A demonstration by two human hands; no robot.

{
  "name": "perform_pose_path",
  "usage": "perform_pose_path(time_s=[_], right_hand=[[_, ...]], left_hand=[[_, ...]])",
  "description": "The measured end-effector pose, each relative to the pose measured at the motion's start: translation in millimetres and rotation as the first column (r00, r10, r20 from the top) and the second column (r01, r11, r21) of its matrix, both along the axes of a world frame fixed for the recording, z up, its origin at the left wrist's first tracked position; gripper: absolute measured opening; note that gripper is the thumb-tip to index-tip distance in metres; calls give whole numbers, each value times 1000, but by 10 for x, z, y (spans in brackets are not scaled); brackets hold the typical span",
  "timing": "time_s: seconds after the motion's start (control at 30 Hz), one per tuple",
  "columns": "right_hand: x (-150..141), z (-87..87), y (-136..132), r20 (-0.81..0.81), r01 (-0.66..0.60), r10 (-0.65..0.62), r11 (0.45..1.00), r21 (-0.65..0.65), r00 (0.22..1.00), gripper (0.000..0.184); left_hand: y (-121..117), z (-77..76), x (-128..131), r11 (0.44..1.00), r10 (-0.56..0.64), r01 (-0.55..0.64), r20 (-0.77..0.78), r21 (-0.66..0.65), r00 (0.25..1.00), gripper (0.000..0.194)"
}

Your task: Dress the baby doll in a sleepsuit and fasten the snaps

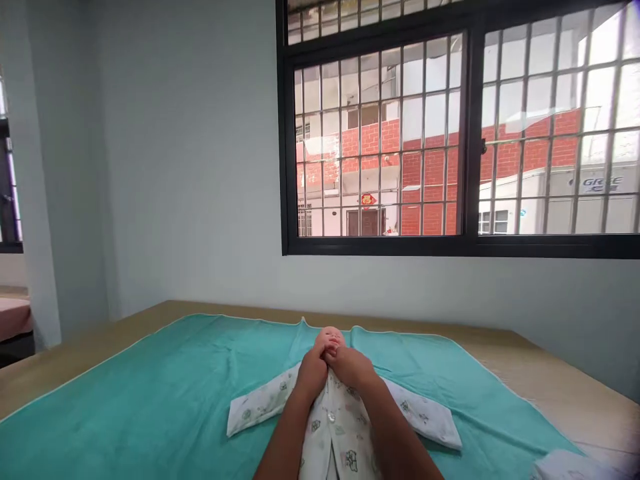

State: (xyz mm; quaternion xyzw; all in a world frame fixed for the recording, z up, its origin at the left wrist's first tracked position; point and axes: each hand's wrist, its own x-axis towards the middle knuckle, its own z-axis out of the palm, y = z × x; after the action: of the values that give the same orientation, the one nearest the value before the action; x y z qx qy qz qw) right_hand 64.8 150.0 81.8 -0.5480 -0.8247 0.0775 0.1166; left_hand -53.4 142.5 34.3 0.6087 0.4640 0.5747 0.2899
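A baby doll lies on its back on a teal blanket, its head toward the wall. It wears a white baby garment printed with small green and grey figures, with a snap down the front and a split below it. Both long sleeves lie spread out to the sides. My left hand and my right hand meet at the neckline, just below the doll's face. Their fingers are closed together on the collar, and they cover the neck and upper chest.
Under the blanket is a tan mattress against a grey wall. A folded white patterned cloth lies at the lower right edge. Above stands a barred window with a black frame. Part of a pink bed shows at far left.
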Motion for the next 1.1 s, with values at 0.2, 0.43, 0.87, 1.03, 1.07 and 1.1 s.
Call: perform_pose_path(time_s=[0.2, 0.43, 0.87, 1.03, 1.07, 1.1], right_hand=[[-111, 121, -98, 111, -22, 19, 999, 25, 994, 31], [-189, 164, -126, 118, -55, 44, 994, 92, 992, 31], [8, 190, 61, 94, -111, 111, 994, -10, 989, 21], [129, 293, 17, 99, -23, 29, 998, -64, 995, 15], [163, 319, 3, 75, -19, 25, 996, -83, 997, 14], [192, 341, -12, 40, -16, 20, 995, -102, 999, 16]], left_hand=[[67, -48, -22, 995, -14, 36, 239, -90, 971, 46], [55, -81, -32, 995, 12, 0, 114, -100, 993, 37], [-65, 31, 11, 988, 102, -118, -151, -97, 983, 19], [-154, 101, 31, 976, 119, -161, -262, -147, 958, 14], [-170, 118, 38, 972, 113, -166, -290, -165, 950, 18], [-181, 131, 44, 970, 102, -164, -315, -177, 943, 21]])
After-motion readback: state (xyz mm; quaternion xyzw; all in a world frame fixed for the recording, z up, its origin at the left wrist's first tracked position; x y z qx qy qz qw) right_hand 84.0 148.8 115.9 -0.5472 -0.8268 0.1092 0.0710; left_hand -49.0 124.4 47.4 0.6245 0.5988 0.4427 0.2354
